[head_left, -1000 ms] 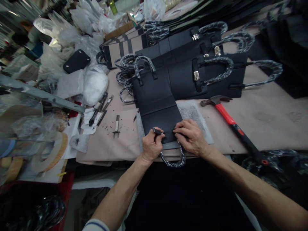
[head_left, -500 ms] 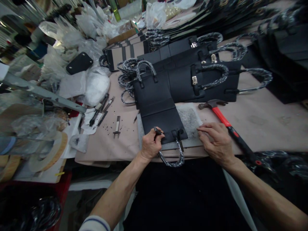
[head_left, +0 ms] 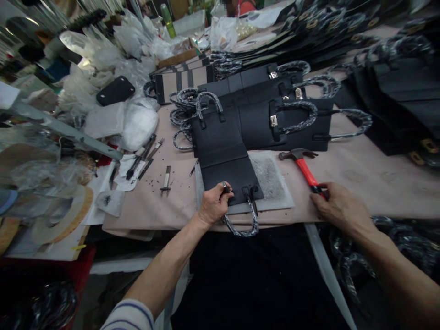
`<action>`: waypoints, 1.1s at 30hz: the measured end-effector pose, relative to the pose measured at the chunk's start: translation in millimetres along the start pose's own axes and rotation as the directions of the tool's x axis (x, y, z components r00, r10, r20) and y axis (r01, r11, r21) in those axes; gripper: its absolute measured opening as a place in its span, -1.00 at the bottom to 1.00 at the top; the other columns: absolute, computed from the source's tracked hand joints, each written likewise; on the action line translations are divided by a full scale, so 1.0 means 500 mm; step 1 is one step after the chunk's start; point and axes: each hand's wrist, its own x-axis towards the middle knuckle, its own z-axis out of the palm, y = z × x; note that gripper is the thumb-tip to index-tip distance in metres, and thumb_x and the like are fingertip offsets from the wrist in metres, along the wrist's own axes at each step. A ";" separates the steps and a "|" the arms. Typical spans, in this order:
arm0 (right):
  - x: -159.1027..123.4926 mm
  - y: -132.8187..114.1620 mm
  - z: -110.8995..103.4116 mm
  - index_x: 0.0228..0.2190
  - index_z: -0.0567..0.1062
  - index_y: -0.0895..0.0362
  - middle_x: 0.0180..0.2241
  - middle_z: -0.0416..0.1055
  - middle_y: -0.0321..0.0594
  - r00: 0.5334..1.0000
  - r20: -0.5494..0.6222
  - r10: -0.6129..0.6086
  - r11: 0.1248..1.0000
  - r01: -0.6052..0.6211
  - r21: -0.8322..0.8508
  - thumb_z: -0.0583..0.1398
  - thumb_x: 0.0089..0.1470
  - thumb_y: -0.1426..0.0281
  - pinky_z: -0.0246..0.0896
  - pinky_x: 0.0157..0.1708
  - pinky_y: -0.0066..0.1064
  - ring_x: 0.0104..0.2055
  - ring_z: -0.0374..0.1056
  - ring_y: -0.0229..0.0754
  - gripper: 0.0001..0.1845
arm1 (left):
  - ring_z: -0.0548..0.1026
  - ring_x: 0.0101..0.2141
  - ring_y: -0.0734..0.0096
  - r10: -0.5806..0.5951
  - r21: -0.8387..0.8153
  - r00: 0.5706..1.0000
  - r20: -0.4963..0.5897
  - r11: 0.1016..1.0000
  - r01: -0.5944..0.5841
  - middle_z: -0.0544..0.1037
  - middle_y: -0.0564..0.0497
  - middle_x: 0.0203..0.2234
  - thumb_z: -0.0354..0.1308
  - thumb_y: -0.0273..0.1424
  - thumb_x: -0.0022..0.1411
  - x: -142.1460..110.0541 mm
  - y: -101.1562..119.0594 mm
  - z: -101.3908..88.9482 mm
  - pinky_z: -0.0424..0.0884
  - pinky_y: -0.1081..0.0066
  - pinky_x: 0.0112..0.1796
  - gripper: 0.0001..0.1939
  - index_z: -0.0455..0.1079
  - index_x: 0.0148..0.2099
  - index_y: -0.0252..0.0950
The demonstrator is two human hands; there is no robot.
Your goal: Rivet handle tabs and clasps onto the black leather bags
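Note:
My left hand (head_left: 215,201) pinches a short dark metal punch (head_left: 225,187) at the near end of a black leather bag panel (head_left: 227,172). The punch's lower tip is hidden by my fingers. A plastic-wrapped handle (head_left: 245,233) loops off that near end over the table edge, and a second wrapped handle (head_left: 208,98) is fixed at the far end. Under the panel lies a worn pale slab (head_left: 271,176). To the right, my right hand (head_left: 343,208) is closed round the grip of a claw hammer (head_left: 304,172), whose head rests on the table.
More black bag panels (head_left: 254,121) with wrapped handles and metal clasps lie behind. Panels (head_left: 405,91) are stacked at the right. Left on the table are a pronged tool (head_left: 166,181), several slim tools (head_left: 146,156) and dark specks. Plastic bags (head_left: 137,121) and a tape roll (head_left: 74,222) crowd the left.
My right hand has left the panel's near end, moved right and closed on the hammer's handle. My left hand keeps the punch in about the same place on the panel.

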 end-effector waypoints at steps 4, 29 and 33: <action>0.001 -0.040 -0.019 -0.28 0.44 0.09 -0.39 0.43 -0.06 0.956 0.291 0.039 0.853 -0.184 0.488 0.18 0.00 0.15 0.31 -0.35 -0.14 -0.37 0.39 0.03 -0.69 | 0.67 -0.27 0.35 0.015 0.036 0.999 -0.033 0.999 -0.014 0.66 -0.01 -0.29 0.18 -0.53 0.32 -0.002 0.004 0.005 0.61 0.42 -0.17 -0.84 0.41 -0.07 -0.24; -0.182 -0.239 -0.190 -0.29 0.33 -0.04 -0.65 0.29 -0.33 0.618 -0.435 -0.654 0.693 0.720 -0.019 0.01 0.38 0.17 -0.10 -0.61 -0.28 -0.68 0.20 -0.16 -0.77 | 0.66 -0.31 0.31 -0.029 0.071 1.000 -0.009 0.997 0.029 0.64 0.00 -0.33 0.22 -0.54 0.28 -0.007 -0.002 0.010 0.59 0.39 -0.22 -0.85 0.44 -0.11 -0.24; -0.183 -0.242 -0.186 -0.41 0.25 -0.02 -0.68 0.26 -0.38 0.580 -0.200 -0.789 0.605 0.790 -0.096 0.03 0.38 0.16 -0.23 -0.63 -0.28 -0.74 0.09 -0.20 -0.69 | 0.65 -0.34 0.31 -0.020 0.072 0.999 -0.025 0.997 0.022 0.64 0.00 -0.35 0.22 -0.54 0.27 -0.007 -0.007 0.012 0.58 0.40 -0.27 -0.83 0.45 -0.10 -0.23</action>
